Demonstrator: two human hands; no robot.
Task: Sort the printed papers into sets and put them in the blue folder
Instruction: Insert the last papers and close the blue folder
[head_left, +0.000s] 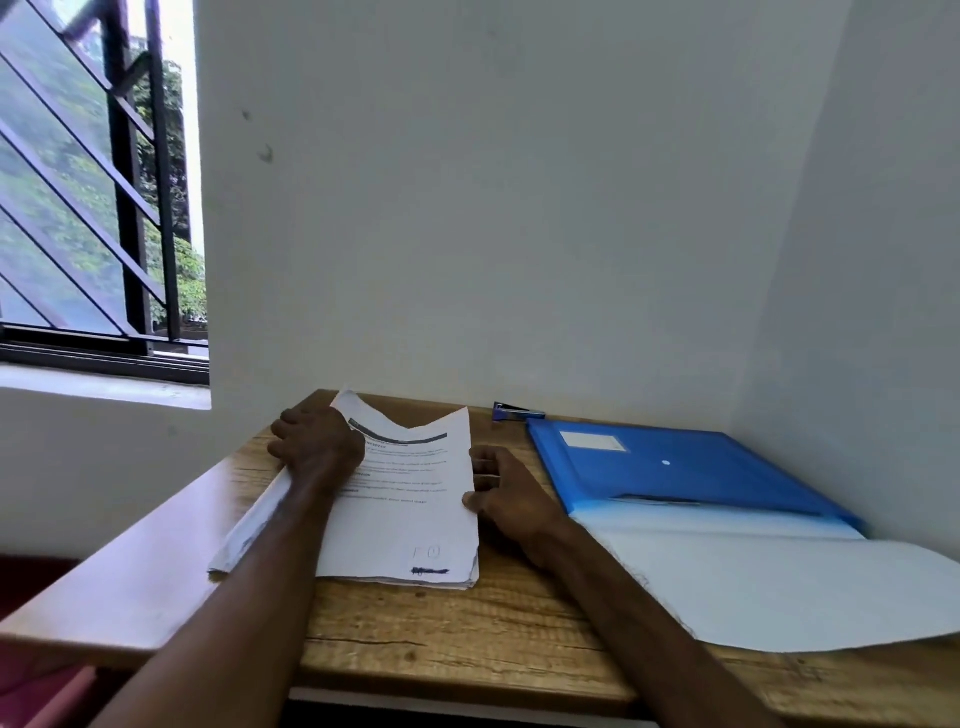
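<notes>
A stack of printed papers (410, 519) lies on the wooden desk (467, 639), its far top edge curled upward. My left hand (317, 441) grips the stack's far left corner, fingers curled round the edge. My right hand (501, 486) pinches the stack's right edge between thumb and fingers. The blue folder (675, 467) lies open to the right, its pale translucent flap (769, 577) spread toward me across the desk.
A small blue stapler (517, 412) sits at the desk's back edge, between the papers and the folder. White walls close in behind and on the right. A barred window (93, 208) is at the left.
</notes>
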